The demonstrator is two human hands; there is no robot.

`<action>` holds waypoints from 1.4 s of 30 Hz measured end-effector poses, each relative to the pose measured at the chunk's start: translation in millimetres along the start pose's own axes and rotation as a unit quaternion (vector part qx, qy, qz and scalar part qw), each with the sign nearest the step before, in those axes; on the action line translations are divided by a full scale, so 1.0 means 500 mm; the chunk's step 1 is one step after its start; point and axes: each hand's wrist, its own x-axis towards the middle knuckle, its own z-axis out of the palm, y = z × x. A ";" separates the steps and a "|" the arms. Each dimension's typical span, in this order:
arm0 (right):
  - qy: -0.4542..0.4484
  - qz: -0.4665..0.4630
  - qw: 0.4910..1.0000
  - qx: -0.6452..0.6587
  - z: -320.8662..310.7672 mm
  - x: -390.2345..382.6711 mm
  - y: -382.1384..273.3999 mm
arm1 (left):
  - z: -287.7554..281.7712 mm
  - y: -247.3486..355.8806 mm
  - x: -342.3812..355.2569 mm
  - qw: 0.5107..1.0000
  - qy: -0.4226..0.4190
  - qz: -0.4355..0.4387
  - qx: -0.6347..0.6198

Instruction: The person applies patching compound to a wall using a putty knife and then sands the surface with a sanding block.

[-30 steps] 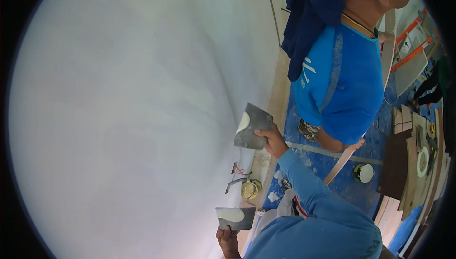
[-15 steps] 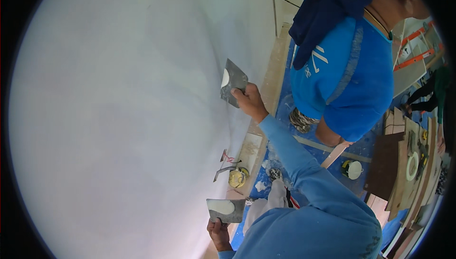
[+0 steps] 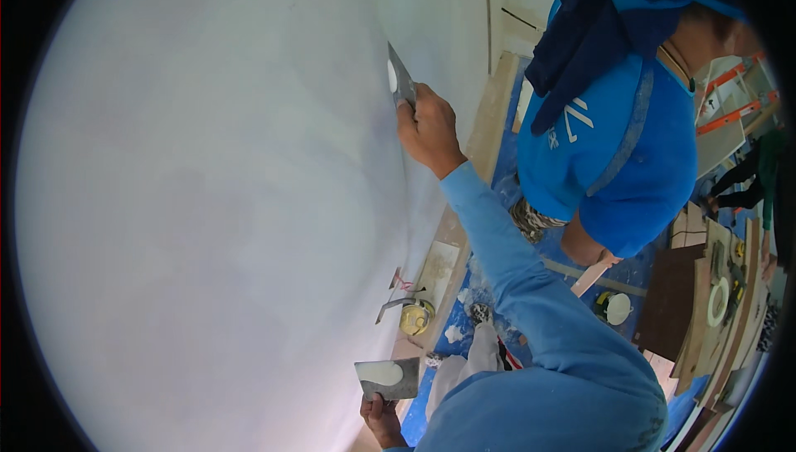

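Note:
My right hand (image 3: 431, 133) is closed on a metal putty scraper (image 3: 401, 77), high up against the white wall (image 3: 207, 203). That scraper is turned nearly edge-on, with a dab of white putty on its blade; whether its edge touches the wall I cannot tell. Lower down, my left hand (image 3: 381, 420) grips a second, rectangular putty scraper (image 3: 400, 381) from below. A rounded smear of white putty lies on its face. Both blades are smudged grey. Light blue sleeves cover my arms.
A co-worker in a bright blue shirt (image 3: 613, 162) stands close on the right, one hand by a wooden piece (image 3: 590, 278). Between my hands, red wires (image 3: 404, 284) and a round yellow thing (image 3: 416, 317) sit near the wall's foot. Boards (image 3: 705, 319) and an orange ladder (image 3: 738, 112) stand farther right.
My right hand has moved up along the wall, and its scraper has turned from face-on to nearly edge-on. My left hand and its scraper have shifted slightly downward.

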 end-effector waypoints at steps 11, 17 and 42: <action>-0.087 -0.036 0.987 0.132 0.028 -0.153 -0.108 | 0.044 0.022 0.027 0.999 -0.054 0.008 -0.007; 0.000 0.282 0.889 0.360 -0.047 -0.052 -0.009 | 0.033 -0.005 0.052 0.996 -0.084 0.022 -0.025; 0.041 0.273 0.862 0.425 -0.046 0.223 -0.147 | -0.050 -0.013 0.037 0.994 -0.043 0.009 -0.098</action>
